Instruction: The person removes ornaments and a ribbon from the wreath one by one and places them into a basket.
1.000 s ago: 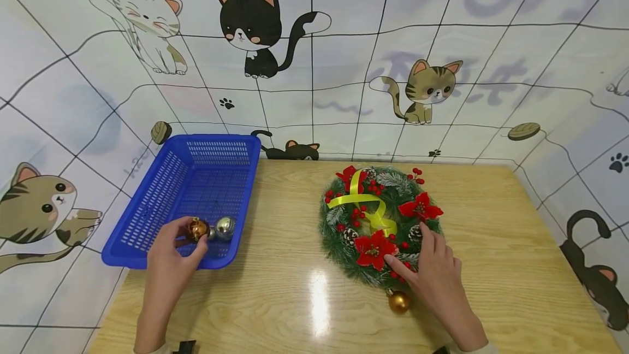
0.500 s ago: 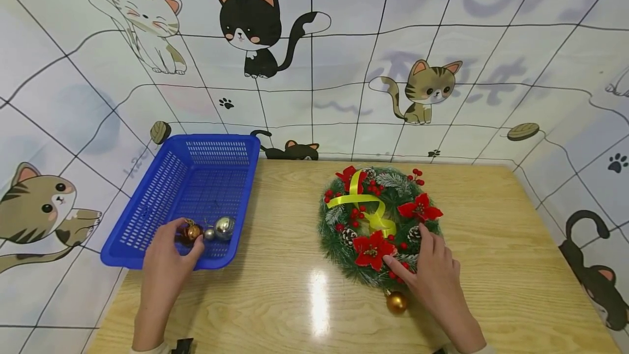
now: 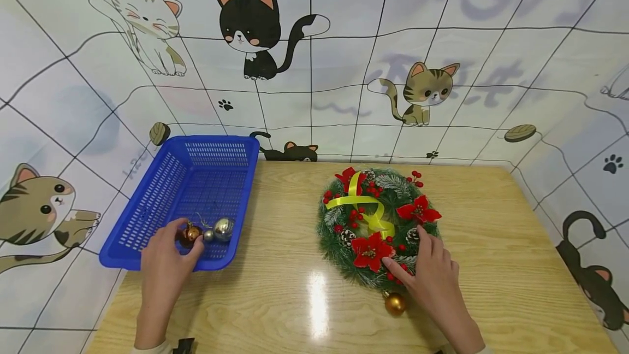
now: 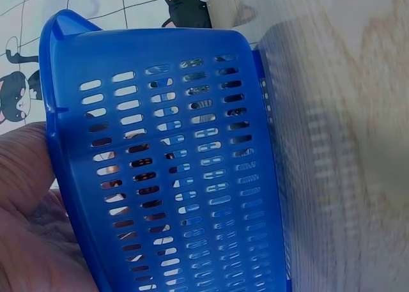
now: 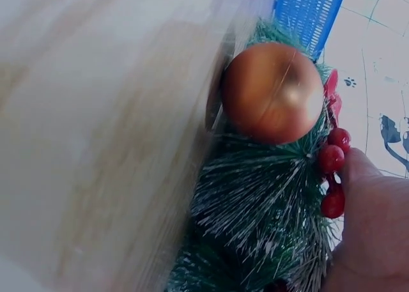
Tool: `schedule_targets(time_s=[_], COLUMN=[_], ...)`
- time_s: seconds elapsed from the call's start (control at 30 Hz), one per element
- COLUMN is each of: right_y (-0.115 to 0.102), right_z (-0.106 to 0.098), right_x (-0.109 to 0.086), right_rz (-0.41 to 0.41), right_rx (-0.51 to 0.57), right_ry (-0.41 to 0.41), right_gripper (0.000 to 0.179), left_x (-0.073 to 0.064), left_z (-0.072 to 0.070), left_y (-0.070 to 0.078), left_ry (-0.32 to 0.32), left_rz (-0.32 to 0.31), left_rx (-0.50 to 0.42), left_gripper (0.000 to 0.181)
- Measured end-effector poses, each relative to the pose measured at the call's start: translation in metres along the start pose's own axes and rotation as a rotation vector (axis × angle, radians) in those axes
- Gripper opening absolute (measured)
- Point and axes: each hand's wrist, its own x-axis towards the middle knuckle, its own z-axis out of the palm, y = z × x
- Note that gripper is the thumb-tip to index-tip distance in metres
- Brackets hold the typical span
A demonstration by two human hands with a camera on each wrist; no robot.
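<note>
In the head view, my left hand reaches over the near rim of a blue plastic basket. Its thumb and fingers curl round a shiny copper bauble low in the basket. A silver bauble and a smaller silver one lie just to the right. On the table, a green wreath bears red flowers, berries, pine cones and a yellow ribbon. My right hand rests on its lower right part, thumb by a red poinsettia, fingers extended near a pine cone. A gold bauble hangs at the wreath's near edge.
A light wood table carries basket and wreath, with the basket at the left. Behind and to both sides stands a white wall covering printed with cartoon cats. The left wrist view mostly shows the basket's slotted side.
My left hand has moved slightly left and down into the basket with the copper bauble, uncovering the small silver one. My right hand has stayed on the wreath.
</note>
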Motion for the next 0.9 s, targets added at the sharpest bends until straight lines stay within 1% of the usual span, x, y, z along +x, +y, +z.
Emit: schedule_targets(time_s=[0.17,0.3,0.4,0.57,0.67,0.77,0.9], right_y=[0.0046,0.0071,0.0079,0.0091,0.0098,0.0102,0.0103], right_z=[-0.0004,-0.0008,-0.0007,0.0013,0.0023,0.0023,0.0008], right_x=[0.0016,0.0024,0.0024,0.0019,0.002,0.0025,0.0039], right_rz=[-0.012,-0.011,-0.016,-0.045,-0.058,-0.059,-0.058], right_rx=[0.008,0.021,0.025,0.028,0.048,0.074,0.088], right_ry=[-0.014,-0.028,-0.018,0.035,0.055,0.05,0.024], right_gripper=[0.114,0.114,0.113,0.109,0.106,0.106,0.107], left_x=[0.0006,0.0005,0.0003,-0.0005,-0.001,-0.002,-0.0038], left_z=[-0.0003,-0.0001,-0.0003,-0.0003,0.0005,0.0017,0.0035], left_y=[0.0005,0.0015,0.0025,0.0025,0.0024,0.0025,0.003], left_ry=[-0.022,-0.021,-0.015,-0.021,-0.017,-0.001,0.026], left_rz=[-0.016,-0.027,-0.033,-0.044,-0.038,-0.027,0.002], left_rx=[-0.006,-0.007,-0.006,-0.009,-0.006,-0.005,-0.013], left_gripper=[0.034,0.024,0.022,0.021,0.019,0.018,0.017])
